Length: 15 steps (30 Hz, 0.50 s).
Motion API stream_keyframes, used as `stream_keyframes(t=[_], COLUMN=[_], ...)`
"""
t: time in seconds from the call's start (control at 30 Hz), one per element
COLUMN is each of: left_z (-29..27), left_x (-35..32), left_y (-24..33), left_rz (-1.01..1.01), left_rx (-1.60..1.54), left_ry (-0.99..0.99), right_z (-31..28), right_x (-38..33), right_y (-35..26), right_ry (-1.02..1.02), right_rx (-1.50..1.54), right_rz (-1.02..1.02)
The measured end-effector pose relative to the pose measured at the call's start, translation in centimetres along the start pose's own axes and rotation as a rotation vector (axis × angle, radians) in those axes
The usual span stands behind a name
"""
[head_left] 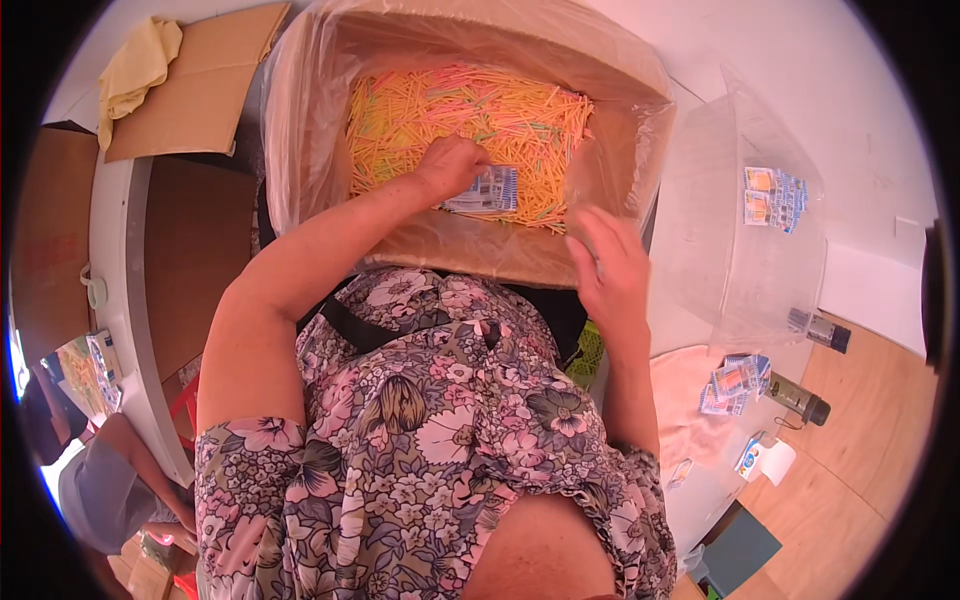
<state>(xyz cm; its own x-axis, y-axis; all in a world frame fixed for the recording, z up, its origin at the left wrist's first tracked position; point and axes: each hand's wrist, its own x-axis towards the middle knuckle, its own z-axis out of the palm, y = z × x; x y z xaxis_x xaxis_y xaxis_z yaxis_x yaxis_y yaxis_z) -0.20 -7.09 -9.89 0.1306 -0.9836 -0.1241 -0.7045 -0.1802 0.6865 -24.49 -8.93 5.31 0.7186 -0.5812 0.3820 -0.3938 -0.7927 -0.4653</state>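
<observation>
From the head view, the left hand (pixel 452 165) was down inside the lined box (pixel 330 60), fingers closed on a small packet (pixel 487 190) that lay on the sticks (pixel 470 115) near the box's near wall. The right hand (pixel 610 265) rested on that wall's rim at the right corner, fingers loosely spread, holding nothing. A clear tub (pixel 700 230) stood just right of the box, with more packets (pixel 775 197) inside it.

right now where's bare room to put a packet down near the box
Free: the clear plastic bin, bare left of its few packets, and the white tabletop behind it. Crowded: the lined box, full of coloured sticks with the left hand inside.
</observation>
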Motion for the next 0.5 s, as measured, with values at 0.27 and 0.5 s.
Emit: stream_keyframes(t=[0.27,0.5], left_z=[-1.0,-2.7], left_x=[-0.6,-2.6], left_y=[1.9,3.2], left_rz=[0.308,0.081], left_rx=[-0.117,-0.569], left_ry=[0.036,-0.183], right_z=[7.1,6.2], right_x=[3.4,5.0], right_y=[3.1,3.7], right_ry=[-0.207,-0.491], right_rx=[-0.236,0.086], right_rz=[0.132,0.431])
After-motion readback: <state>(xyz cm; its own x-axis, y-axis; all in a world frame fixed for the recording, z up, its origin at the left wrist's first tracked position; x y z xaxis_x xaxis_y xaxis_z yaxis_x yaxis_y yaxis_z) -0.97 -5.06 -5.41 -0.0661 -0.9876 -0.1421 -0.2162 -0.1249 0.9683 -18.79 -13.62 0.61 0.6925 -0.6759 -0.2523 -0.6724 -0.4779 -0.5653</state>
